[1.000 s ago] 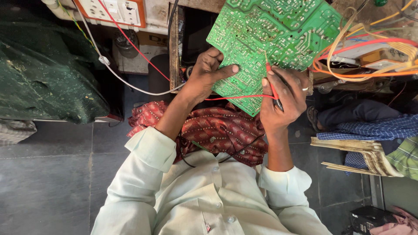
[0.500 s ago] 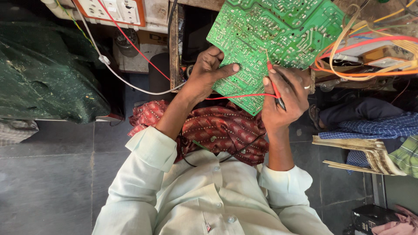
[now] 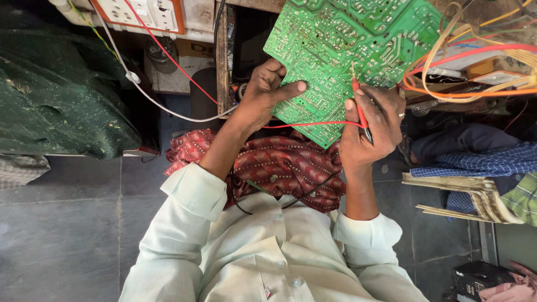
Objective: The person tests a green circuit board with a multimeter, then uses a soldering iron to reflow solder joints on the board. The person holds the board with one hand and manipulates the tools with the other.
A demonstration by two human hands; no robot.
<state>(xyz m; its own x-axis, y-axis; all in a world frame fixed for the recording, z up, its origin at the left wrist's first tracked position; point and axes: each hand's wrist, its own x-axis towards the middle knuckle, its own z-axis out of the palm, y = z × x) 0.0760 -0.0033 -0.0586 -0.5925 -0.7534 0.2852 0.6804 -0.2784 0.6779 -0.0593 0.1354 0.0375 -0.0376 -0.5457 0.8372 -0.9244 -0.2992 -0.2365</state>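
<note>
Very little has moved: the green circuit board (image 3: 347,50) now sits a touch lower and more toward 9 o'clock in the view than a second ago, its bottom corner reaching slightly further down over the patterned red cloth (image 3: 274,168). The right hand (image 3: 372,131) with the red test probe (image 3: 358,103) has drifted slightly toward 12 o'clock, the tip resting a little higher on the board's solder side. The left hand (image 3: 265,95) has shifted with the board.

Both arms raised, elbows bent. Left hand (image 3: 265,95) pinching, thumb out. Right hand (image 3: 372,131) fisted, index up.
</note>
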